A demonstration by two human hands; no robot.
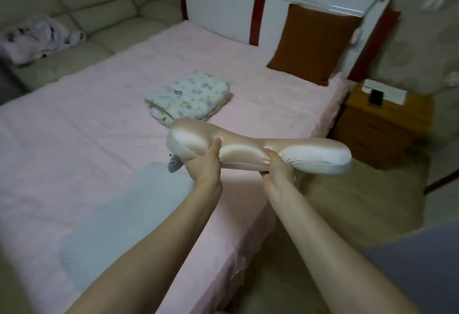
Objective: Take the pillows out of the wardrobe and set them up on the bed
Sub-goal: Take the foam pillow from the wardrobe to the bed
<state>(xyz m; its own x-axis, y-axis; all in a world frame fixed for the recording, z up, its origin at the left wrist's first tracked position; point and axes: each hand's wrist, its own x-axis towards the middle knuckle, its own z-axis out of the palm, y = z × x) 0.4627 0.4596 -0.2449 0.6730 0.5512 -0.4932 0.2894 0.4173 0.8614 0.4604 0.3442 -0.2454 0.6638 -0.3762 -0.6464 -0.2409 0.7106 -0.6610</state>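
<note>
A shiny pale-pink satin pillow [248, 146] is held flat above the right edge of the bed [82, 127]. My left hand [205, 164] grips its near edge left of the middle, thumb on top. My right hand [275, 167] pinches the near edge further right, bunching the cover. A brown square pillow [313, 43] leans upright against the white and red headboard [223, 0] at the bed's far right corner. A small grey thing [173, 163] peeks out under the pillow by my left hand.
A folded patterned blanket [190, 99] lies mid-bed. A pale blue cloth [129, 212] covers the near part of the pink sheet. A wooden nightstand [380, 125] with a dark phone [375, 97] stands right of the bed. A sofa [82, 10] with crumpled cloth lies beyond, left.
</note>
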